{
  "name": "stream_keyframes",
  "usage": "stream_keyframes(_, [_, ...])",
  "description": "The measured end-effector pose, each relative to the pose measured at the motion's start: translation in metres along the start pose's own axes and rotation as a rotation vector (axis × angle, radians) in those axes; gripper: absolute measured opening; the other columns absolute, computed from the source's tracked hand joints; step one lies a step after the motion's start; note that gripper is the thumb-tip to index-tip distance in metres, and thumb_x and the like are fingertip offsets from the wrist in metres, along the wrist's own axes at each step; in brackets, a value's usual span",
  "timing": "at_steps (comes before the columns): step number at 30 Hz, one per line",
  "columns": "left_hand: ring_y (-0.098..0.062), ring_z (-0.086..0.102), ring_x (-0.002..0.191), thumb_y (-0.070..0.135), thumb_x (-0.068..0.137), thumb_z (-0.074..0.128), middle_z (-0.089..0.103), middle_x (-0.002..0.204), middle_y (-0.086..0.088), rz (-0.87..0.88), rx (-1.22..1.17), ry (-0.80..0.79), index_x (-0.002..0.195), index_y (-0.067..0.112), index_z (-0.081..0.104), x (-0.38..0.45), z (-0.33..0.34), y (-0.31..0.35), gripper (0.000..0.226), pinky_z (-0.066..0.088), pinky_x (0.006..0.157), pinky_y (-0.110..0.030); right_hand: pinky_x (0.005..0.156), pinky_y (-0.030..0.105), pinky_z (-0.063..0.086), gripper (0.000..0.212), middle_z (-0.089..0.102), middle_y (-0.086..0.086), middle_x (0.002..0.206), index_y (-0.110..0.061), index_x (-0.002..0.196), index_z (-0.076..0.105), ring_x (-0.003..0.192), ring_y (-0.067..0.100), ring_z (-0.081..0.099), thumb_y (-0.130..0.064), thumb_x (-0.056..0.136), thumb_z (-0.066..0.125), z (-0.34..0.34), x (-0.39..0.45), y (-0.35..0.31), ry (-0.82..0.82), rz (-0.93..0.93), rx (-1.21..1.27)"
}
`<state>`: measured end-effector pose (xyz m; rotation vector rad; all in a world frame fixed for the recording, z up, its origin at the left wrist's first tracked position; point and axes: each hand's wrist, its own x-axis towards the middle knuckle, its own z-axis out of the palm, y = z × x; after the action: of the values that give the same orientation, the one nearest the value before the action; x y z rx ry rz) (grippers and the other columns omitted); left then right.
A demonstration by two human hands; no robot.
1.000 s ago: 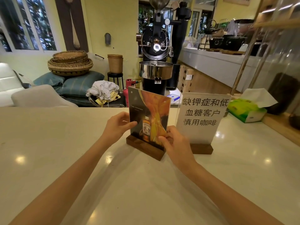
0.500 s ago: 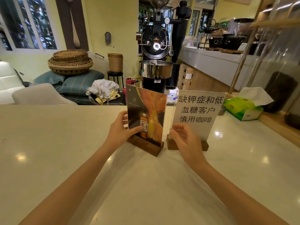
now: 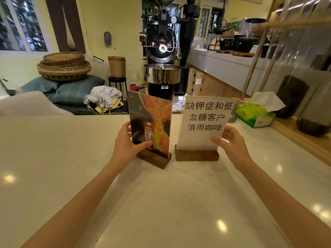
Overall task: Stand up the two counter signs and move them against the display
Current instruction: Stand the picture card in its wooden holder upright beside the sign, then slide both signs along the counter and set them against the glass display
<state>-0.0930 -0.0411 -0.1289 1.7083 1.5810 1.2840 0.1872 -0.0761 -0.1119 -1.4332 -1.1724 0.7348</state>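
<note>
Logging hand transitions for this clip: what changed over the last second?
The right hand left the orange poster sign and moved right to grip the white text sign. The left hand stayed on the poster sign; both signs stayed upright on the counter.

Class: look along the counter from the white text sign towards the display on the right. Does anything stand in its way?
Yes. The green tissue box sits on the counter between the white sign and the display's wooden ledge. The counter nearer the camera looks bare.
</note>
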Motion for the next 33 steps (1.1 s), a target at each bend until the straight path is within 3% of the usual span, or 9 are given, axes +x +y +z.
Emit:
stream_keyframes(4, [-0.025,0.050,0.119,0.029,0.062,0.080,0.049,0.135,-0.010,0.015,0.025,0.011,0.132,0.016,0.033,0.002,0.001,-0.002,0.085,0.046,0.095,-0.038,0.084,0.030,0.045,0.043,0.061,0.001,0.108,-0.011,0.117,0.056,0.101,0.018,0.055,-0.001,0.076,0.065,-0.005,0.010,-0.010,-0.171,0.014,0.032])
stream_keyframes(10, [-0.024,0.050,0.118,0.031,0.061,0.080,0.050,0.134,-0.009,0.034,0.037,-0.009,0.130,0.015,0.035,0.008,0.004,-0.002,0.084,0.046,0.095,-0.038,0.083,0.036,0.046,0.047,0.061,0.002,0.110,-0.010,0.119,0.057,0.103,0.022,0.054,0.001,0.075,0.066,-0.016,0.019,-0.014,-0.218,0.044,-0.071])
stream_keyframes(15, [-0.024,0.050,0.118,0.031,0.062,0.080,0.050,0.133,-0.009,0.064,0.028,-0.053,0.128,0.015,0.036,0.018,0.021,0.005,0.081,0.046,0.094,-0.037,0.075,0.028,0.048,0.047,0.061,0.002,0.110,-0.010,0.119,0.057,0.099,0.019,0.056,0.002,0.075,0.066,-0.033,0.016,-0.012,-0.177,0.046,-0.100])
stream_keyframes(18, [-0.024,0.050,0.118,0.029,0.063,0.080,0.050,0.132,-0.009,0.082,0.009,-0.081,0.127,0.014,0.037,0.024,0.040,0.013,0.079,0.046,0.093,-0.035,0.062,0.018,0.049,0.045,0.062,0.002,0.107,-0.007,0.117,0.058,0.085,0.008,0.060,0.005,0.074,0.065,-0.050,0.015,-0.011,-0.164,0.027,-0.110])
stream_keyframes(22, [-0.025,0.051,0.118,0.031,0.062,0.080,0.052,0.130,-0.009,0.118,-0.001,-0.113,0.126,0.015,0.038,0.030,0.073,0.028,0.078,0.049,0.096,-0.042,0.052,0.010,0.053,0.044,0.064,0.002,0.105,-0.006,0.113,0.061,0.078,0.000,0.059,0.005,0.071,0.068,-0.077,0.017,-0.006,-0.115,0.029,-0.144])
stream_keyframes(26, [-0.026,0.051,0.117,0.032,0.061,0.080,0.052,0.130,-0.010,0.156,-0.013,-0.149,0.125,0.014,0.039,0.037,0.115,0.048,0.078,0.048,0.097,-0.044,0.064,0.022,0.054,0.044,0.065,0.002,0.110,-0.011,0.111,0.063,0.092,0.017,0.063,-0.001,0.069,0.072,-0.111,0.022,-0.002,-0.061,0.033,-0.262])
stream_keyframes(30, [-0.024,0.051,0.117,0.031,0.061,0.080,0.052,0.130,-0.009,0.174,-0.032,-0.203,0.125,0.014,0.039,0.045,0.160,0.068,0.079,0.046,0.092,-0.034,0.064,0.023,0.053,0.044,0.065,0.002,0.111,-0.017,0.109,0.060,0.093,0.016,0.060,-0.002,0.070,0.072,-0.147,0.026,0.005,0.009,0.051,-0.292])
stream_keyframes(33, [-0.024,0.052,0.116,0.033,0.059,0.081,0.052,0.129,-0.009,0.200,-0.051,-0.243,0.125,0.016,0.039,0.051,0.194,0.083,0.080,0.047,0.093,-0.036,0.061,0.021,0.053,0.045,0.065,0.007,0.116,-0.011,0.113,0.060,0.093,0.016,0.060,0.000,0.071,0.071,-0.175,0.027,0.012,0.082,0.068,-0.273])
